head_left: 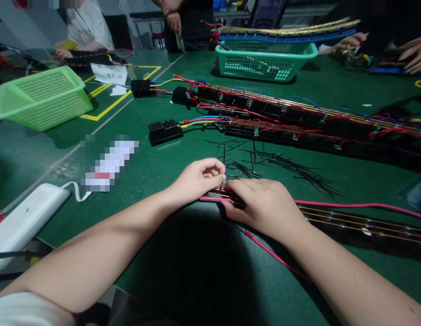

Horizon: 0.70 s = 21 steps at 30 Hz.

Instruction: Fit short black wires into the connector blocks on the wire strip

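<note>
A long black strip with copper wires [363,226] lies across the green table [169,163] in front of me, a pink wire [360,206] running along it. My right hand [264,203] is closed over the strip's left end, fingers pressed on it. My left hand [200,179] is curled beside it, fingertips pinched at that same end. What the left fingers grip is hidden. Loose black cable ties [281,165] lie scattered just beyond both hands.
More wired strips [298,115] with black connector blocks [165,131] lie further back. A light green basket [43,97] stands far left, a teal basket [264,59] far centre. A white box [25,217] sits near left. Other people's hands [414,54] work at the far edges.
</note>
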Tool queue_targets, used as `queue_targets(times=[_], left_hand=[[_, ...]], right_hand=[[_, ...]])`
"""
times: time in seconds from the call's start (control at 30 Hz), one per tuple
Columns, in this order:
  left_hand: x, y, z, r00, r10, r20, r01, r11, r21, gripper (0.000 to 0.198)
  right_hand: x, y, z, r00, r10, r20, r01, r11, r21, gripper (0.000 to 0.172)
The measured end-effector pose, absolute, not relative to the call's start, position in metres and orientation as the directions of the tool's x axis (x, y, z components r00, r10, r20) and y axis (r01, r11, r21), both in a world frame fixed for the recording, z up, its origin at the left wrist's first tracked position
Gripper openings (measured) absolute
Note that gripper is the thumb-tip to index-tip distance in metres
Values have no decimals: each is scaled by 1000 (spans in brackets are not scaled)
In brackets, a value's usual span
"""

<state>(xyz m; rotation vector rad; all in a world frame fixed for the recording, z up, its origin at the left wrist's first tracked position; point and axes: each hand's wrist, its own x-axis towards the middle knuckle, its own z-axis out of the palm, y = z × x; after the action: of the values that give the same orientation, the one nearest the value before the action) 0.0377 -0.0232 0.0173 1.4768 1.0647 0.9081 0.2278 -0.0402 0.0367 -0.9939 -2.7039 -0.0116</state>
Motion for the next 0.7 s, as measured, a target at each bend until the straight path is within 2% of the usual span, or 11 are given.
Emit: queue_targets(times=[0.7], left_hand=[[36,-24,15,359,931,-62,122,19,992,14]], right_hand=[[228,-42,36,-729,642,237,649,759,-59,17]])
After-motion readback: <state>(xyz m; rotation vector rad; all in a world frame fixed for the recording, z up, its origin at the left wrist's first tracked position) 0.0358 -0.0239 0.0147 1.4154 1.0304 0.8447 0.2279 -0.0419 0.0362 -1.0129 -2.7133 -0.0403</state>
